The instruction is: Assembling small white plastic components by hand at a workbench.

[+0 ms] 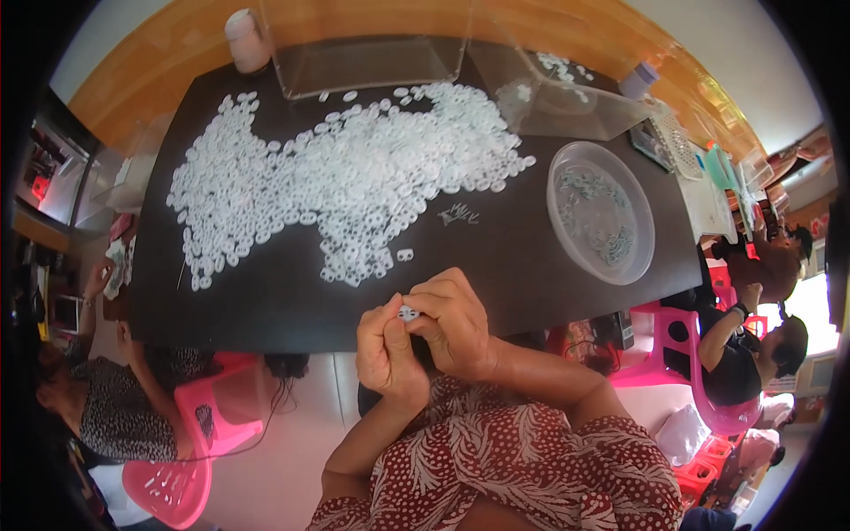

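My left hand [387, 347] and my right hand [453, 320] meet at the near edge of the black table [522, 265]. Between their fingertips they pinch one small white plastic ring piece [408, 312]. A wide spread of several white ring pieces [345, 173] covers the table's middle and far left. One loose white piece [405, 255] lies just beyond my hands. A small cluster of thin grey metal pins [459, 213] lies to the right of the spread.
A round clear bowl [561, 212] with grey pins stands at the right. Clear plastic boxes [367, 62] and a pink-white cup [246, 40] stand at the far edge. People sit on pink chairs [204, 425] left and right of the table.
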`<state>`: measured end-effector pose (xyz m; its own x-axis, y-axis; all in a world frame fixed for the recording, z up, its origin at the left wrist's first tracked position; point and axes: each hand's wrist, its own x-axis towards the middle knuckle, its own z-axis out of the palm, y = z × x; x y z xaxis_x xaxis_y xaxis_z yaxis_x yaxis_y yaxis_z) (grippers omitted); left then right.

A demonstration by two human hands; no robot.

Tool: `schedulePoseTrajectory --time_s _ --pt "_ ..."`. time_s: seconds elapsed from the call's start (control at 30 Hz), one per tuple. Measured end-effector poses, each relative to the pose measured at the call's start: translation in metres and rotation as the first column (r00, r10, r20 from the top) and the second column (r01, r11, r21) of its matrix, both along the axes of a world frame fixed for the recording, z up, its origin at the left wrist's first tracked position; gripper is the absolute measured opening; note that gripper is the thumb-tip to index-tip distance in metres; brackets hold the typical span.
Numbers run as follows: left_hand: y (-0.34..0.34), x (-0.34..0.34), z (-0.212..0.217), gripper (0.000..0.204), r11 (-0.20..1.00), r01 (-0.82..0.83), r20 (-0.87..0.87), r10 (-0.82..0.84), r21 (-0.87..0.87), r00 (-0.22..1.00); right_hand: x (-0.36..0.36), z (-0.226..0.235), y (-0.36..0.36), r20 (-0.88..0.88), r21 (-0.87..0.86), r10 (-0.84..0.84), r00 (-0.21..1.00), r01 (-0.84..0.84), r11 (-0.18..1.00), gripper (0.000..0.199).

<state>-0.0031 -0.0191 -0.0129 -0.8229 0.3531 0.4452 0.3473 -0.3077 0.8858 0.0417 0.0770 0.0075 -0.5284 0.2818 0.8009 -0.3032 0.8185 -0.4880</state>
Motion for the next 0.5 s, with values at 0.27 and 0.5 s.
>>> schedulePoseTrajectory --time_s 0.27,0.5 --pt "0.000 -0.027 0.009 0.029 0.983 0.060 0.110 -0.041 -0.172 0.993 0.000 0.061 0.114 -0.081 0.308 -0.381 0.921 0.387 0.869 0.014" --pt "0.021 -0.064 0.020 0.025 0.914 -0.155 -0.552 -0.085 -0.374 0.829 -0.001 0.119 0.286 -0.054 0.555 -0.742 0.668 0.638 0.534 0.021"
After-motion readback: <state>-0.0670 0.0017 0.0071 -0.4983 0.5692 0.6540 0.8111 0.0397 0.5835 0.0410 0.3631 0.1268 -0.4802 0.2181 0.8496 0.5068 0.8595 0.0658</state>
